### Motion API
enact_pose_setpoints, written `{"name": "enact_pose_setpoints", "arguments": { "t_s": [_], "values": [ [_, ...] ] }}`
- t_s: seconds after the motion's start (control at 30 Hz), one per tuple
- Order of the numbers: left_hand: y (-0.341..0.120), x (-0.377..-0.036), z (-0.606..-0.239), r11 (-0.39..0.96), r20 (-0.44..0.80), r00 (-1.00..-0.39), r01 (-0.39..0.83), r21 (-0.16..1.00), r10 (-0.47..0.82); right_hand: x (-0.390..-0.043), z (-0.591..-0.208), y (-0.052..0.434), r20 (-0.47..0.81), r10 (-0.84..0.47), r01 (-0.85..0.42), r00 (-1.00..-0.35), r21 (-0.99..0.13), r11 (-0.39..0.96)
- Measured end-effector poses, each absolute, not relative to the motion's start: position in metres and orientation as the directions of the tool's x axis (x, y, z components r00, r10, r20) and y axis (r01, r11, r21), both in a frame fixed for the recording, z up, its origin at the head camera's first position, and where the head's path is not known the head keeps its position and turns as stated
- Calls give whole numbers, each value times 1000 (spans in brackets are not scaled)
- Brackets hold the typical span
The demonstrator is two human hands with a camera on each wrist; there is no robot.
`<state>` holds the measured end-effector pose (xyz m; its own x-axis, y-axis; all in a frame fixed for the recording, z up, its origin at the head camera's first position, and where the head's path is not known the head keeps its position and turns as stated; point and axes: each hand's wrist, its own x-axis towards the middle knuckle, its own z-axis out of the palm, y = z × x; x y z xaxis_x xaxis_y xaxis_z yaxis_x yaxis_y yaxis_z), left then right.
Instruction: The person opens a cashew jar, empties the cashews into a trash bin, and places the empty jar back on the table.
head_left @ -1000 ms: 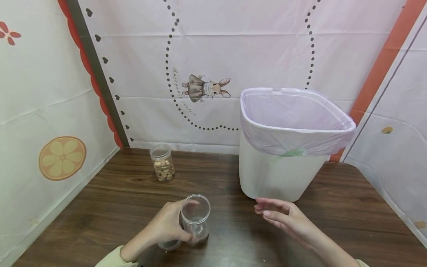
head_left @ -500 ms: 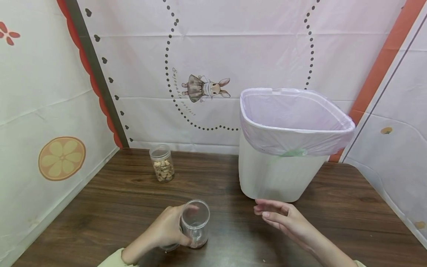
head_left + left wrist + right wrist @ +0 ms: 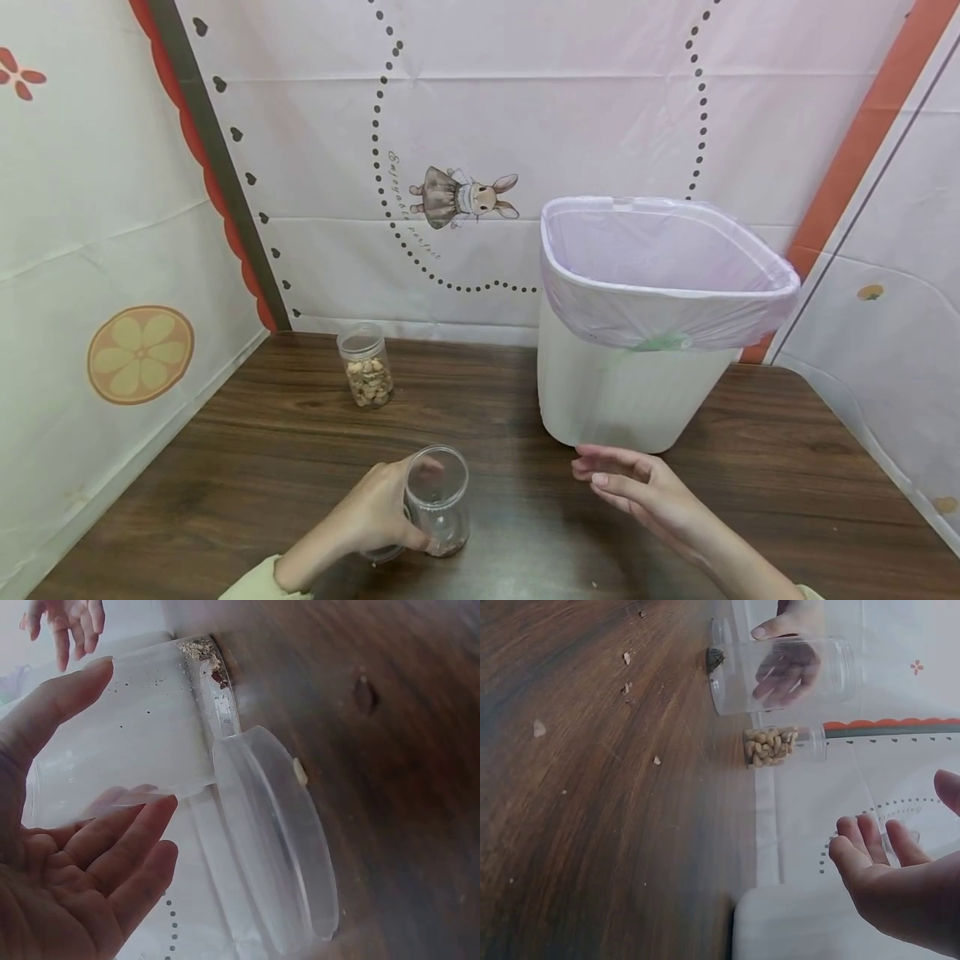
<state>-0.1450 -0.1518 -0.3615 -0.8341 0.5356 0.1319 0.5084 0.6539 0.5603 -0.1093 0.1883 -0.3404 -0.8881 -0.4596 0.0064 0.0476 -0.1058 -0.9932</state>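
Low in the centre of the head view, the left hand (image 3: 375, 517) grasps a clear jar (image 3: 438, 510) standing on the wooden table (image 3: 247, 442), fingers wrapped round its side. A clear lid (image 3: 274, 840) seems to lie against its base. The right hand (image 3: 637, 492) hovers lower right, fingers released, beside a lined bin (image 3: 637, 333).

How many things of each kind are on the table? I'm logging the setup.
Clear plastic jars: 2, an open nearly empty jar gripped by the left hand, and a jar of nuts at the back.
Loose clear lids: 1, the lid.
Lined waste bins: 1, the bin.
Total: 4
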Motion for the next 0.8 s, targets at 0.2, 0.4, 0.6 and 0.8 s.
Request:
{"name": "enact_pose_setpoints", "arguments": {
  "t_s": [0.2,0.4,0.6,0.8],
  "values": [
    [-153,-145,-361,683,118,-836,511,522,536,-110,-337,186,73,-511,46,-856,-975,-216],
    [-161,-144,-359,667,124,-823,529,525,555,-110,-333,183,137,-562,56,-816,-948,-314],
    [-176,-146,-350,652,87,-829,495,575,553,-113,-330,178,175,-593,64,-786,-931,-359],
    [-194,-152,-343,653,71,-847,457,604,527,-119,-325,173,244,-641,84,-728,-896,-437]
  ]
}}
